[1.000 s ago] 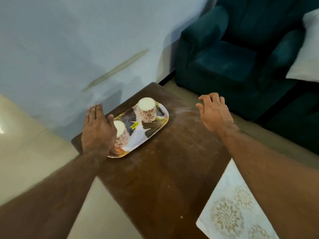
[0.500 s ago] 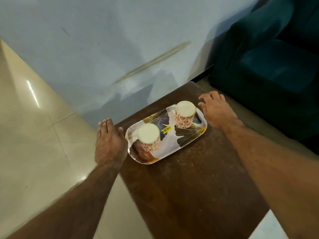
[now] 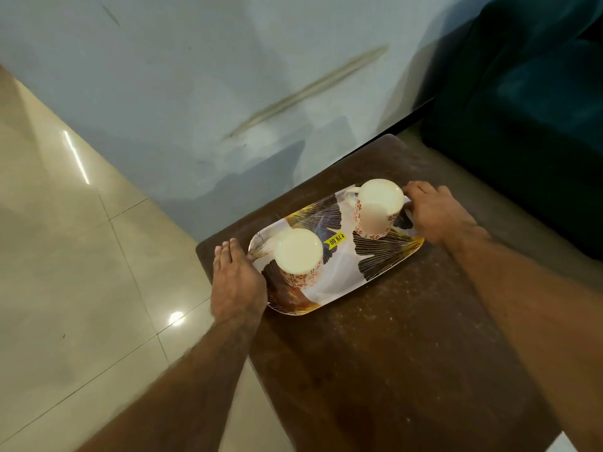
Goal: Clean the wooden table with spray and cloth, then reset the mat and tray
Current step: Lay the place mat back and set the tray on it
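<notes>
A patterned tray (image 3: 346, 282) lies on the far part of the dusty wooden table (image 3: 408, 353). Two floral mugs stand upside down on it, one (image 3: 298, 256) at the left end and one (image 3: 378, 207) at the right end. My left hand (image 3: 235, 275) lies against the tray's left end with straight fingers, its thumb side touching the rim. At the right end, my right hand (image 3: 437, 213) has its fingers curled over the tray's rim beside the right mug. A pale sliver of the mat (image 3: 559, 446) shows at the bottom right corner.
A pale wall (image 3: 228, 93) runs just behind the table's far edge. A dark teal sofa (image 3: 528, 125) stands close on the right. Glossy tiled floor (image 3: 81, 288) lies to the left of the table.
Both hands have moved in to the tray's two ends: the right hand now curls over the right rim and the left hand touches the left end. The view has swung left.
</notes>
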